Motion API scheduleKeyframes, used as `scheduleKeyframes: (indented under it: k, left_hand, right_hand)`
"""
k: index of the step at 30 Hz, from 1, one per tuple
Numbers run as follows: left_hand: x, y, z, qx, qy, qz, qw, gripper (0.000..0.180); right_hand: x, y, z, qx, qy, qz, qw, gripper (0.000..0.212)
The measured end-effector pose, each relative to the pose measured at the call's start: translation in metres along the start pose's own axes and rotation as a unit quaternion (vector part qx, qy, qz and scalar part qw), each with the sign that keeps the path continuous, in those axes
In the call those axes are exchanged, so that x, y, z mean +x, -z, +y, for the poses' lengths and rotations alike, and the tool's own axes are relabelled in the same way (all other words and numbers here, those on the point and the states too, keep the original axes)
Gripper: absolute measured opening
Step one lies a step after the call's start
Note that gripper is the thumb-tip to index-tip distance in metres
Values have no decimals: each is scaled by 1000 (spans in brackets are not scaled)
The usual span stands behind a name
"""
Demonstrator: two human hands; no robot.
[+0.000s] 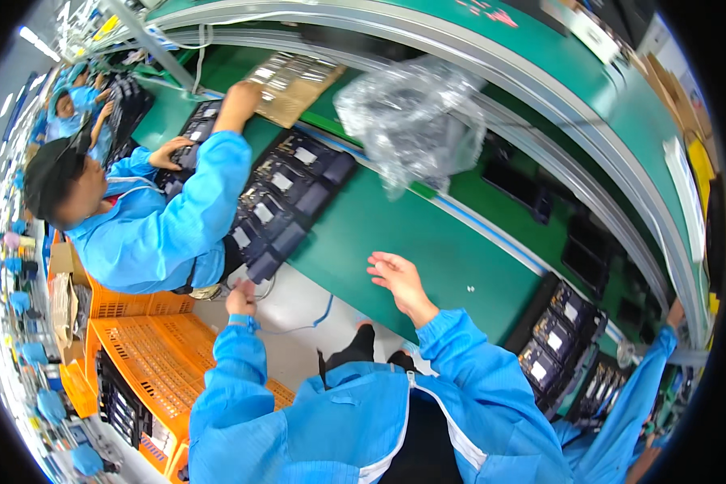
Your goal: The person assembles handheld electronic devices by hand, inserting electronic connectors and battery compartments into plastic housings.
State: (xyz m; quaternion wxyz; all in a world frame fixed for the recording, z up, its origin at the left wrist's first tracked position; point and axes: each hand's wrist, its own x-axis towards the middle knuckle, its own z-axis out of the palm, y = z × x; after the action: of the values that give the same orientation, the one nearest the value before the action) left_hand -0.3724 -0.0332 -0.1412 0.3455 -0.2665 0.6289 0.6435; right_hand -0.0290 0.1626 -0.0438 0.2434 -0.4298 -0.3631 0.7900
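Basically, left hand [242, 299] sits left of frame centre, fingers curled at the near lower corner of a black tray [288, 201]; can't tell if it grips the edge or just rests there. Tray lies diagonally, left of centre: matte, dark, moulded into blocky pockets, 4 pale rectangular patches showing on the dark parts inside, corner poking past the table edge. Right hand [397, 281] is mid-frame, fingers loosely spread, holding nothing, over the smooth green tabletop [427, 242]. Blue wrist strap [244, 322] on the left wrist, thin blue cord [324, 311] curving right from there. Upper left: co-worker [149, 230] in blue fabric jacket, 1 hand by a flat brown cardboard sheet [294, 101] with shiny strips on it, other hand on another dark tray. Top centre: crumpled, glossy clear plastic bag [411, 121] against the brushed metal rail [532, 121]. Lower right: second black tray [558, 339], similar pale patches. Lower left: orange perforated plastic crates [149, 363], rigid, gridded walls.
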Motion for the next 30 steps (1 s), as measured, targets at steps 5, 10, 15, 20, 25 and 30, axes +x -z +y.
scheduleKeyframes:
  k: [5,10,15,20,25,30]
  left_hand:
    - [28,-20,8,-53,91,-90,990,9]
    - [-18,-40,15,8,-48,-153,987,2]
    - [-8,-40,14,286,-184,-131,931,8]
    - [-49,-38,-8,229,-122,-138,956,8]
    - [-136,-19,-51,234,-94,-130,959,20]
    - [-190,-6,-122,203,-2,-168,965,14]
  right_hand:
    - [41,-50,3,-55,-49,-46,996,31]
    - [61,-54,11,-81,-75,-20,994,33]
    - [89,-67,18,-76,-80,-22,994,36]
    - [94,-69,29,-21,-86,12,996,43]
    - [64,-39,55,33,-77,-68,994,39]
    - [12,13,64,85,-87,40,992,20]
